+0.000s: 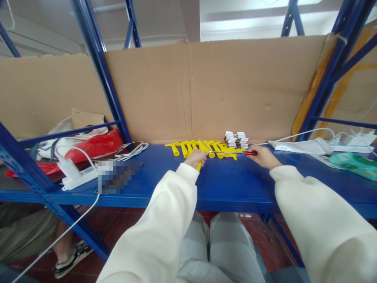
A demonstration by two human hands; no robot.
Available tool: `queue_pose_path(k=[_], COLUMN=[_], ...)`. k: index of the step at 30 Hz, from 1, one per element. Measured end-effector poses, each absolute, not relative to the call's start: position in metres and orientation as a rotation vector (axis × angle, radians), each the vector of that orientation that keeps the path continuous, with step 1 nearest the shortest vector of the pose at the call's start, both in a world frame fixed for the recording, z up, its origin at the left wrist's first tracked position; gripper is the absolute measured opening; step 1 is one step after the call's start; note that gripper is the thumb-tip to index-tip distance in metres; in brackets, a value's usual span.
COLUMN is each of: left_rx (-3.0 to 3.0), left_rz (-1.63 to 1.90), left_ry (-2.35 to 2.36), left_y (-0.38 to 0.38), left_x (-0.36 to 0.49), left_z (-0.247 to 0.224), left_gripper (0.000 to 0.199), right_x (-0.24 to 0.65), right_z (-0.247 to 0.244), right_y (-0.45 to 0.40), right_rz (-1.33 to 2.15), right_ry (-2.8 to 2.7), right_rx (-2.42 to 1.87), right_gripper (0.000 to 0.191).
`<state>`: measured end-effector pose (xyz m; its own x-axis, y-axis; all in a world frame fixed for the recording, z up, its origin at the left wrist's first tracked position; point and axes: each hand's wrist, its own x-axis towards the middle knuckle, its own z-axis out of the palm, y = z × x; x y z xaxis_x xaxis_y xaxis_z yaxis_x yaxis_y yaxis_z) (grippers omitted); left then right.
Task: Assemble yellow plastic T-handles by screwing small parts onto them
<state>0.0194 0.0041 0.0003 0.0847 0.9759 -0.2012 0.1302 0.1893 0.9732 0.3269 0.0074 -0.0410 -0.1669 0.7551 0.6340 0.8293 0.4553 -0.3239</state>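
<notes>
My left hand [194,158] is closed around a yellow plastic handle [199,166], whose lower end pokes out below the fingers. In my right hand [261,156] is a screwdriver [250,153] with a dark red grip. Its metal shaft points left, and the tip reaches the upper part of the held piece; whether it touches a screw is too small to tell. Just behind both hands lies a row of similar yellow T-shaped pieces [176,151] on the blue shelf [226,184]. A stack of white curved parts [236,140] stands behind the row, near the right hand.
Cardboard [224,86] backs the shelf between blue posts. To the left are a power strip [79,177], a red bag [97,145] and white cables. A white pouch [302,146] and green packet [355,165] lie at right. Another person's leg and shoe [73,259] show below left.
</notes>
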Motion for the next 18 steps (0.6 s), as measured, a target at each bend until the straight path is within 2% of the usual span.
queue_pose_path(k=[12,18], left_rx=[1.236,1.228], left_rz=[0.912,0.910], left_ry=[1.324,1.327], left_y=[-0.0053,-0.0011], left_x=[0.0216,0.0210], left_z=[0.0059,0.0038], left_gripper=[0.025,0.017], right_x=[0.3257,0.3292], right_z=[-0.0387,-0.0403], right_y=[0.0040,0.0065], right_rz=[-0.138,-0.195], right_ry=[-1.941,-1.984], right_rx=[-1.351,-1.263], right_gripper=[0.009,0.009])
